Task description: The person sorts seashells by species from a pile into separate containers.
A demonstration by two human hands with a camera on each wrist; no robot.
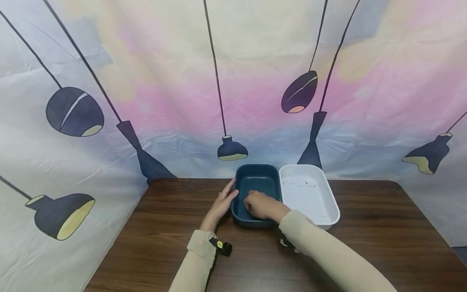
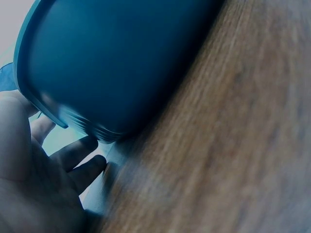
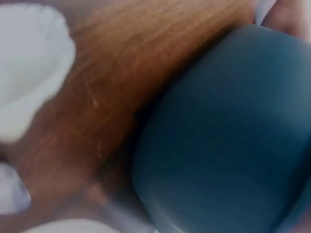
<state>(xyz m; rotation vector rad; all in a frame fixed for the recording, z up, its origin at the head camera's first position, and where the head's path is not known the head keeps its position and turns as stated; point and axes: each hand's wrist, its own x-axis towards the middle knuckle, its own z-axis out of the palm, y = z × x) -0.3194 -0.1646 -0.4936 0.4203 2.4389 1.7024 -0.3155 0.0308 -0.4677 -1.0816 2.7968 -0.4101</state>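
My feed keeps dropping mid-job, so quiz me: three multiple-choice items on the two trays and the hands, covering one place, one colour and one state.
1. Where is the white rectangular plastic tray?
A. stacked inside the other tray
B. beside the dark teal rectangular plastic tray, on its right
C. at the table's left edge

2. What colour are the sleeves?
A. beige
B. red
C. black

3. What is the left hand doing?
A. lifted clear of everything
B. clenched on a cloth
C. resting with straight fingers against the teal tray's outer left wall

Answers: 1 B, the rims sit side by side on the brown wooden table. 2 A, both forearms show beige. 3 C, the head view shows it, while the right hand reaches inside.
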